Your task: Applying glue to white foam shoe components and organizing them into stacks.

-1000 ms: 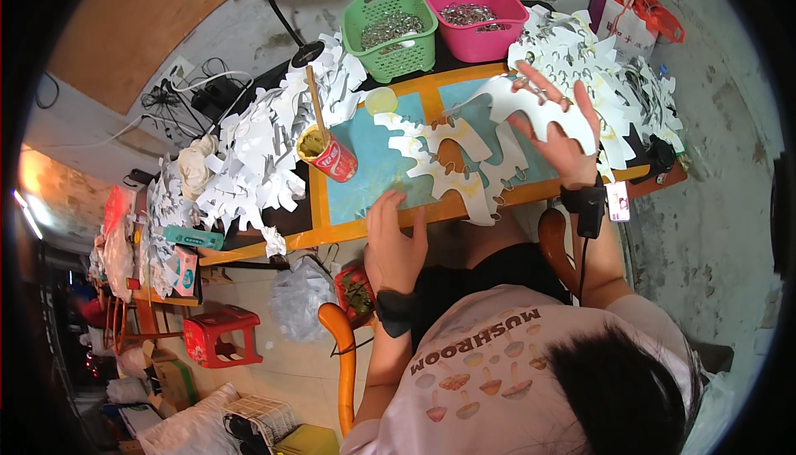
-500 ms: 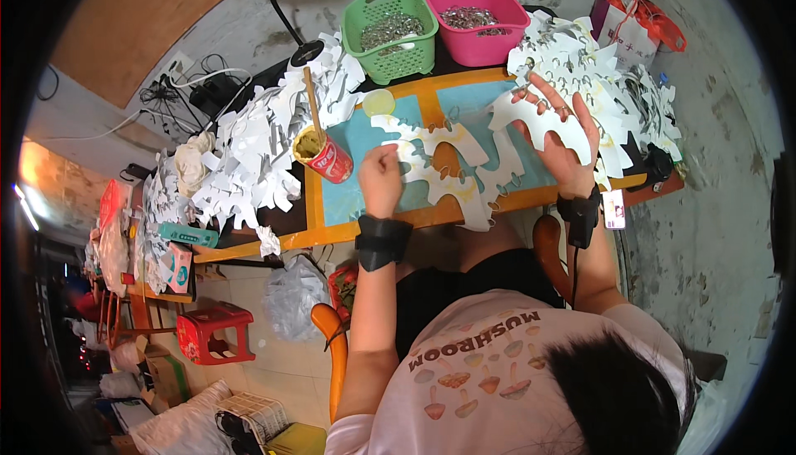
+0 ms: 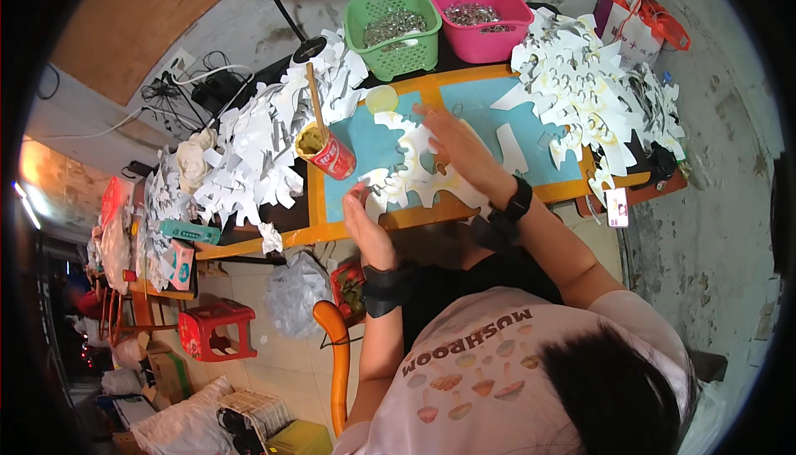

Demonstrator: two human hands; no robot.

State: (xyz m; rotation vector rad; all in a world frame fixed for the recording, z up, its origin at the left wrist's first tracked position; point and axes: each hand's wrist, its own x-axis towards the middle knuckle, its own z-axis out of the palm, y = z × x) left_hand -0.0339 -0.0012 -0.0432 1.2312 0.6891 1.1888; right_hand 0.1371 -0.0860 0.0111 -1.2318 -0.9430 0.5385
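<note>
Left hand (image 3: pixel 365 227) flat with fingers spread, pinning near edge of white paper cutout (image 3: pixel 414 175) to blue mat on bench (image 3: pixel 249 243), right hand (image 3: pixel 452 144) open-palmed smoothing it, glue can (image 3: pixel 327 152) just left of fingers.

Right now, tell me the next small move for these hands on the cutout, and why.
Probably press the right hand flat and smooth it toward the cutout's near edge. The white paper cutout lies on the blue mat, with the left hand pinning its near-left edge, so it looks held ready for smoothing.
</note>
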